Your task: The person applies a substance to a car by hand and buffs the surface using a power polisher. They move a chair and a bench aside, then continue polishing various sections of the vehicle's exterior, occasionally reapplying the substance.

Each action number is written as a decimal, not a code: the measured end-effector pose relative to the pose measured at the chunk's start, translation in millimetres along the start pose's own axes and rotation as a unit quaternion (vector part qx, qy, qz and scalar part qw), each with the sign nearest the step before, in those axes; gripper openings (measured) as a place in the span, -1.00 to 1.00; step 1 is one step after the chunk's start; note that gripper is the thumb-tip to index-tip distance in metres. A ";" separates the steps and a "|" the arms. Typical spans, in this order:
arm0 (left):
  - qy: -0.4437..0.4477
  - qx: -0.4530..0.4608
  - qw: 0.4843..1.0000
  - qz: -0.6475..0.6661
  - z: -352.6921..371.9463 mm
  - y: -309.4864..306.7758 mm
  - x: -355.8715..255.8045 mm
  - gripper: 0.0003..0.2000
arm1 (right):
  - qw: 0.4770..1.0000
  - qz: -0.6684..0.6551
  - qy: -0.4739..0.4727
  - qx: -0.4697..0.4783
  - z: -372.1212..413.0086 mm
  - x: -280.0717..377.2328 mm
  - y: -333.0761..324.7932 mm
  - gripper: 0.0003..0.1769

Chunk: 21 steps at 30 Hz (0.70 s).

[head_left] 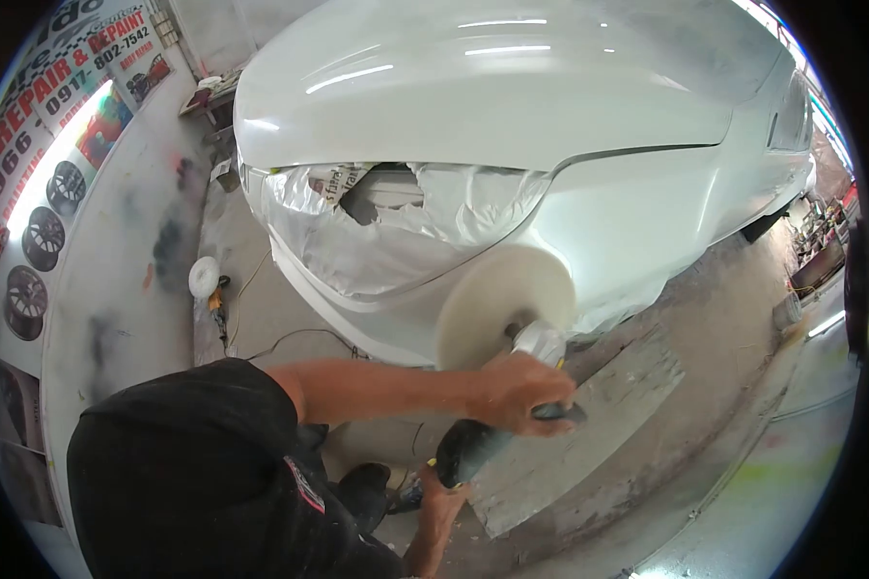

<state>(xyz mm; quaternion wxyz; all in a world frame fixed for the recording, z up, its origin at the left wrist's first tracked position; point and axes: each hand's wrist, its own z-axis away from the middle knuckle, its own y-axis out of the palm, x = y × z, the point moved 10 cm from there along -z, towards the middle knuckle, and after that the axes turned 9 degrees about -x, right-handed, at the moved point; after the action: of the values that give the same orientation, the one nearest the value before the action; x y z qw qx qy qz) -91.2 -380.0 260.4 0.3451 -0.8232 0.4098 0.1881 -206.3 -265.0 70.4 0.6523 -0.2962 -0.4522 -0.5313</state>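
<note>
A polisher with a large pale round pad (492, 299) is held against or close beside the white car's front bumper (377, 323). My left hand (529, 394) is wrapped round its black side handle (562, 413), near the silver head (541, 343). Lower down, my right hand (441, 497) grips the rear of the black polisher body (468, 452). Torn plastic and paper masking (473, 198) covers the headlight opening, with a gap in it. Above lies the glossy white hood (492, 106).
Another tool (218, 309) with a white round pad (204, 277) rests by the left wall, with cables across the floor. A flat grey board (579, 434) lies below the polisher. Printed signs (68, 106) cover the left wall. Assorted items (826, 232) stand at the far right.
</note>
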 end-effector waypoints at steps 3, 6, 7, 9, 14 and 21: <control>-0.033 0.014 0.999 0.009 43.1 4.3 0.0 -0.72 | 0.999 -0.005 0.052 0.008 22.6 -38.5 -3.8 -0.80; -0.048 0.022 0.999 -0.004 60.1 6.4 -0.8 -0.72 | 0.995 -0.019 0.097 0.018 35.1 -79.6 -6.1 -0.79; -0.044 0.026 0.999 -0.011 61.6 6.6 -1.9 -0.72 | 0.995 -0.014 0.096 0.016 38.9 -64.5 -1.4 -0.79; -0.036 0.029 0.999 -0.012 51.1 10.6 -1.8 -0.72 | 0.996 -0.020 0.082 0.002 35.2 -49.5 2.1 -0.78; 0.004 -0.006 1.000 0.006 -13.3 18.1 9.6 -0.71 | 0.999 -0.024 0.010 -0.029 -18.4 -23.4 -10.6 -0.75; 0.024 -0.014 0.999 0.026 -61.4 8.7 7.5 -0.66 | 0.998 -0.050 0.021 -0.045 -43.7 23.7 3.0 -0.74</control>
<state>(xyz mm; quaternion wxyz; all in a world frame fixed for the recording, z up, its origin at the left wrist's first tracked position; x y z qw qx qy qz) -92.1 -432.2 294.8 0.3183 -0.8215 0.4362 0.1831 -190.8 -312.2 73.9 0.6204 -0.2905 -0.4284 -0.5891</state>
